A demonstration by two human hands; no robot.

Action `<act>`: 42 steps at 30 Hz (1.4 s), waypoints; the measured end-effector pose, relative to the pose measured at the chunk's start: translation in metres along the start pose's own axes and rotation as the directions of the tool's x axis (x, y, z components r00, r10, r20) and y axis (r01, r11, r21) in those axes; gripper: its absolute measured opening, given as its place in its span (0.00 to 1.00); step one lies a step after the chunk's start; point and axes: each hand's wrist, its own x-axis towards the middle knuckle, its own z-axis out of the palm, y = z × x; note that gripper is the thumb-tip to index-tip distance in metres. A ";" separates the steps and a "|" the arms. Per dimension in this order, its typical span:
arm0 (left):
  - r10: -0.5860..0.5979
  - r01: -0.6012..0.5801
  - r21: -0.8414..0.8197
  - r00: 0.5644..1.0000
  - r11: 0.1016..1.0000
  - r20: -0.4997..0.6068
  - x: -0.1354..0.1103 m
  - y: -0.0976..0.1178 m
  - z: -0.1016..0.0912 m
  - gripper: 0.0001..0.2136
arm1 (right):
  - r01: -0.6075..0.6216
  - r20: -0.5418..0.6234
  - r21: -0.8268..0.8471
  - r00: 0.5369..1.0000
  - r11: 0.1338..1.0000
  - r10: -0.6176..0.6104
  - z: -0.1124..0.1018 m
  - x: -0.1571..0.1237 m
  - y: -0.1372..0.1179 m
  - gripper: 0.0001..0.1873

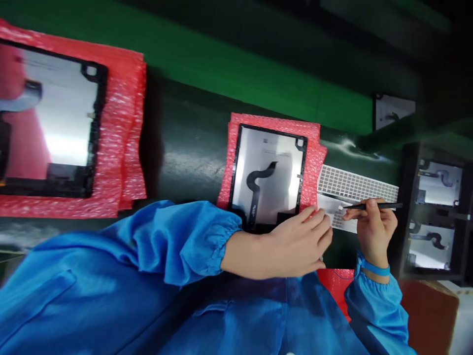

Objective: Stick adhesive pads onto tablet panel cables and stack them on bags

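Note:
My right hand (375,229) is closed around black tweezers (386,205), whose tips point left. A small white piece (340,208) is at the tweezer tips, above a white sheet (351,224) with small grey squares. My left hand (291,244) is at the lower right corner of a tablet display panel (279,190), palm down with fingers loosely apart, and its fingertips are near the red bubble wrap edge. The panel lies back side up, showing silver metal, a black frame and a curved black flex cable (254,185). Red bubble wrap (312,170) lies under it.
Another panel (70,123) sits on a red bubble wrap stack (125,143) at left. A second sheet of grey squares (356,183) lies beyond the tweezers. At right, a dark tray (414,207) holds more panels. One more panel (393,108) lies at the back right.

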 end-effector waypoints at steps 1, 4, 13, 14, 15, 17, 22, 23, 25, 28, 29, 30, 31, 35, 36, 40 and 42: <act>-0.024 0.024 -0.017 1.000 1.000 -0.017 -0.006 -0.002 -0.012 0.26 | 0.017 0.027 -0.003 0.999 1.000 -0.017 0.011 0.001 -0.009 0.16; -0.160 0.161 -0.019 0.986 0.987 0.049 -0.029 -0.015 -0.039 0.21 | 0.079 0.149 0.013 0.986 0.997 -0.080 0.052 0.002 -0.034 0.14; -0.336 0.318 0.119 0.924 0.941 0.186 -0.062 -0.060 -0.023 0.41 | 0.108 0.361 -0.010 0.928 0.994 -0.097 0.188 0.019 -0.053 0.15; -0.331 0.315 0.106 0.924 0.943 0.192 -0.061 -0.063 -0.022 0.39 | 0.100 0.368 -0.043 0.927 0.994 -0.077 0.196 0.023 -0.050 0.16; -0.328 0.315 0.095 0.924 0.944 0.195 -0.061 -0.064 -0.021 0.38 | 0.090 0.375 -0.073 0.926 0.993 -0.056 0.201 0.026 -0.046 0.17; -0.324 0.315 0.076 0.925 0.946 0.200 -0.060 -0.066 -0.022 0.34 | 0.073 0.384 -0.114 0.923 0.991 -0.024 0.207 0.030 -0.039 0.17; -0.303 0.293 0.093 0.944 0.952 0.128 -0.060 -0.064 -0.025 0.29 | 0.067 0.378 -0.159 0.926 0.985 -0.002 0.207 0.032 -0.032 0.14; -0.308 0.299 0.087 0.944 0.950 0.118 -0.060 -0.064 -0.025 0.29 | 0.068 0.379 -0.164 0.925 0.984 -0.001 0.206 0.032 -0.032 0.13; -0.317 0.311 0.061 0.940 0.948 0.125 -0.059 -0.065 -0.025 0.26 | 0.061 0.378 -0.171 0.926 0.983 0.008 0.206 0.032 -0.033 0.12; -0.320 0.318 0.036 0.936 0.947 0.146 -0.057 -0.067 -0.027 0.22 | 0.053 0.369 -0.177 0.929 0.983 0.017 0.207 0.032 -0.034 0.12; -0.316 0.315 0.032 0.937 0.949 0.150 -0.056 -0.068 -0.027 0.22 | 0.058 0.366 -0.179 0.931 0.982 0.012 0.208 0.032 -0.034 0.12; -0.315 0.314 0.029 0.936 0.949 0.156 -0.056 -0.068 -0.028 0.21 | 0.064 0.363 -0.182 0.932 0.981 0.007 0.208 0.033 -0.034 0.13; -0.315 0.316 0.025 0.935 0.949 0.163 -0.056 -0.068 -0.028 0.21 | 0.070 0.360 -0.186 0.933 0.980 0.002 0.209 0.033 -0.034 0.13; -0.326 0.324 0.041 0.928 0.945 0.178 -0.057 -0.067 -0.027 0.21 | 0.080 0.360 -0.204 0.933 0.976 -0.001 0.209 0.033 -0.033 0.14; -0.325 0.321 0.050 0.929 0.946 0.175 -0.058 -0.067 -0.026 0.21 | 0.080 0.364 -0.209 0.932 0.975 0.002 0.208 0.033 -0.033 0.14; -0.308 0.307 0.030 0.937 0.951 0.166 -0.059 -0.069 -0.024 0.24 | 0.082 0.372 -0.225 0.928 0.971 0.007 0.207 0.033 -0.032 0.15; -0.331 0.333 0.008 0.931 0.943 0.157 -0.058 -0.071 -0.023 0.26 | 0.083 0.374 -0.228 0.928 0.970 0.008 0.207 0.033 -0.031 0.14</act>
